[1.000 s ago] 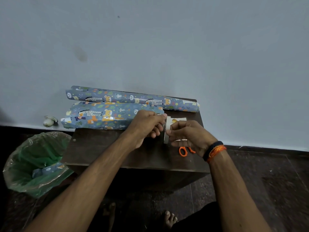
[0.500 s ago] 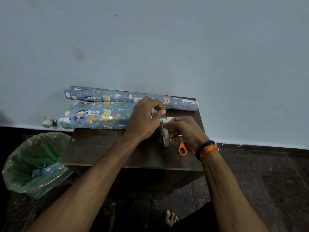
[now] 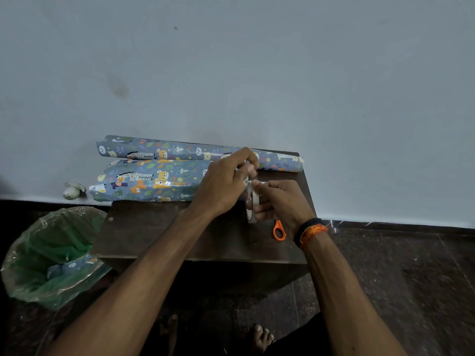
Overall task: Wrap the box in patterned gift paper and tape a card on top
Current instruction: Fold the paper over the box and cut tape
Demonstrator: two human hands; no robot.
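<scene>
Two hands meet above the right half of the dark wooden table (image 3: 159,237). Right hand (image 3: 281,202) grips the tape roll (image 3: 251,205) upright on edge; left hand (image 3: 223,186) pinches its loose end at the top. Wrapped box (image 3: 146,182) lies at the back left corner, overhanging the left edge, with the gift paper roll (image 3: 180,151) along the back edge behind it. Orange scissors (image 3: 279,230) lie near the right edge, partly hidden by the right hand.
</scene>
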